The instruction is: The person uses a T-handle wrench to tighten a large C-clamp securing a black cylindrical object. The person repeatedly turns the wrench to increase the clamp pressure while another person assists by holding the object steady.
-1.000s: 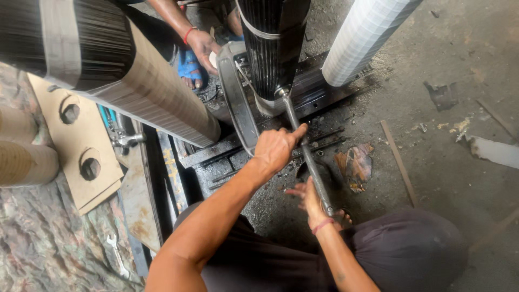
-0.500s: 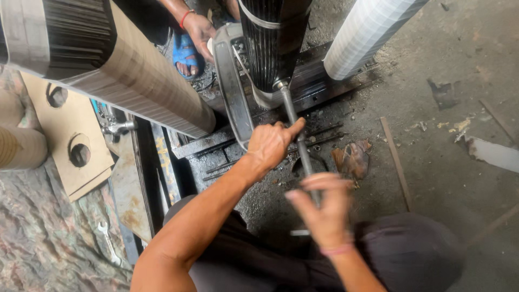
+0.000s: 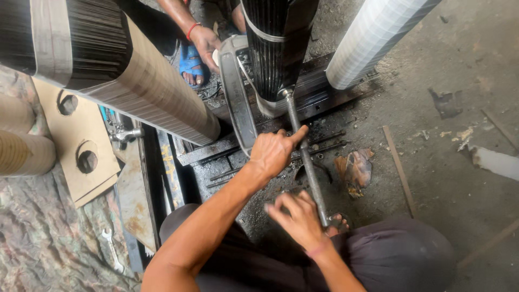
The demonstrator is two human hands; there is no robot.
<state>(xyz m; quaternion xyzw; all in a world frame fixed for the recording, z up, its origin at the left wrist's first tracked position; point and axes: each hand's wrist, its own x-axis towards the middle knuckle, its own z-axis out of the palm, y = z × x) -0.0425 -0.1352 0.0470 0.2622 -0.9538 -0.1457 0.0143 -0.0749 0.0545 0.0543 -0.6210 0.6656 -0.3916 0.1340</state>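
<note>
At the rod: my left hand (image 3: 274, 153) grips the threaded rod (image 3: 307, 162) near its upper half, fingers curled, forefinger stretched along the thread.
Right hand: my right hand (image 3: 296, 219) sits at the rod's lower end, fingers half-curled beside it; blurred, so I cannot tell whether it pinches the rod or only touches it.
Threaded rod: long, grey, slanting from the base of the dark ribbed cylinder (image 3: 275, 48) down toward my lap.
Clamp: a grey metal band (image 3: 238, 97) stands just left of the ribbed cylinder, on a greasy black steel base (image 3: 216, 162).
Other person: a hand (image 3: 205, 46) with a red wrist thread rests on the band's top; a foot in a blue sandal (image 3: 189, 64) is beside it.
Left side: a large brown-and-black wound cylinder (image 3: 124, 70) lies tilted over cardboard with round holes (image 3: 75, 140).
Right side: a white mesh cylinder (image 3: 373, 38) leans over the concrete floor (image 3: 459, 162).
Floor items: a spanner (image 3: 111, 249) lies at lower left; crumpled scrap (image 3: 354, 167) near the rod.
</note>
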